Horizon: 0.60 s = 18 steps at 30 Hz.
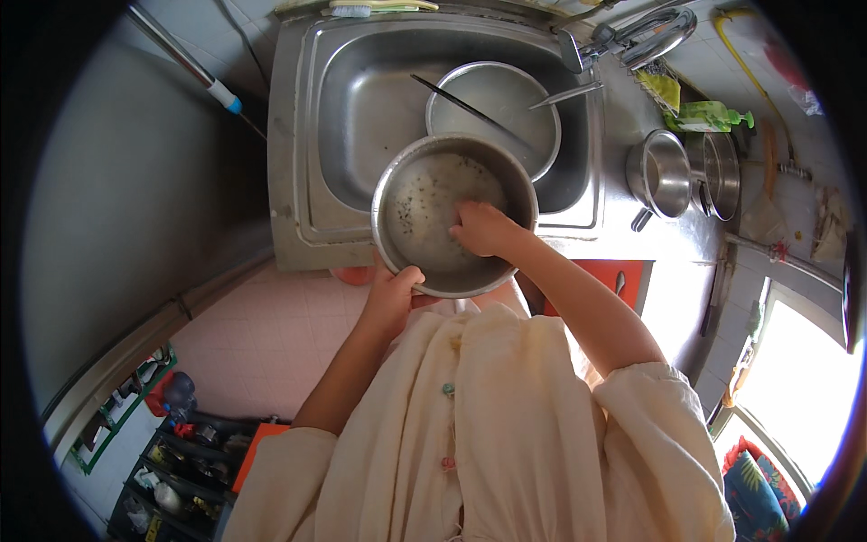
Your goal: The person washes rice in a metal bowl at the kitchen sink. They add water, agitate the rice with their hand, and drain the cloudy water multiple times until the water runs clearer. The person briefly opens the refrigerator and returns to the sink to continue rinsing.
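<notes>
A round metal pot is tilted towards me over the sink's front edge. Dark specks dot its dull, whitish bottom. My left hand grips the near left rim, thumb over the edge. My right hand is inside the pot with curled fingers at the bottom; whether anything lies under them is hidden. Behind the pot, in the steel sink, sits a metal basin of cloudy liquid. A dark thin stick leans in it, and a metal utensil's handle crosses its right rim.
A chrome faucet hangs over the sink's far right corner. On the right counter are a small saucepan, another metal pan and a green pump bottle. Brushes lie on the back ledge. Left rises a dark panel.
</notes>
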Tool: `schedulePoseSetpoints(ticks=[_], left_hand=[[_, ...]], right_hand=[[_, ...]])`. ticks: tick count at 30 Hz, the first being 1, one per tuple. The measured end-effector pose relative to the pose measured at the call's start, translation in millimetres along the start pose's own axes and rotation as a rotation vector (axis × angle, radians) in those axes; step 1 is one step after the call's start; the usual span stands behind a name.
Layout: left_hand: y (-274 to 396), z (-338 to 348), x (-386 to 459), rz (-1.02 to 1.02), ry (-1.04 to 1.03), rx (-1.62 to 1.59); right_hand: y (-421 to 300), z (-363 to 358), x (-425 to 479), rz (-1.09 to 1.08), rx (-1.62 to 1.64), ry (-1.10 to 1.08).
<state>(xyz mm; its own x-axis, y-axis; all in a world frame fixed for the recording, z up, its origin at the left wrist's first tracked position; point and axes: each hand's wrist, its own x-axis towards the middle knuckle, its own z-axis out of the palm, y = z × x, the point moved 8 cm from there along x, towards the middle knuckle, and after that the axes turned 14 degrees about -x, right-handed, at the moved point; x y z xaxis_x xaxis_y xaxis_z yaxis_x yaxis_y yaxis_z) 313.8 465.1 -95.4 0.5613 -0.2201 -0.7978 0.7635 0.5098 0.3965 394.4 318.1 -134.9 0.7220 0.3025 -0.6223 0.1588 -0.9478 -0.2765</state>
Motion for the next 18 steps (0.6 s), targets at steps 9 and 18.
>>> schedulePoseSetpoints(ticks=[9, 18], left_hand=[[-3.1, -3.9, 3.6, -0.006, -0.027, -0.022], [-4.8, -3.0, 6.3, -0.002, -0.019, -0.040]], right_hand=[[-46.0, 12.2, 11.0, 0.080, 1.363, -0.385], [24.1, 16.6, 37.9, 0.066, 1.205, 0.057]])
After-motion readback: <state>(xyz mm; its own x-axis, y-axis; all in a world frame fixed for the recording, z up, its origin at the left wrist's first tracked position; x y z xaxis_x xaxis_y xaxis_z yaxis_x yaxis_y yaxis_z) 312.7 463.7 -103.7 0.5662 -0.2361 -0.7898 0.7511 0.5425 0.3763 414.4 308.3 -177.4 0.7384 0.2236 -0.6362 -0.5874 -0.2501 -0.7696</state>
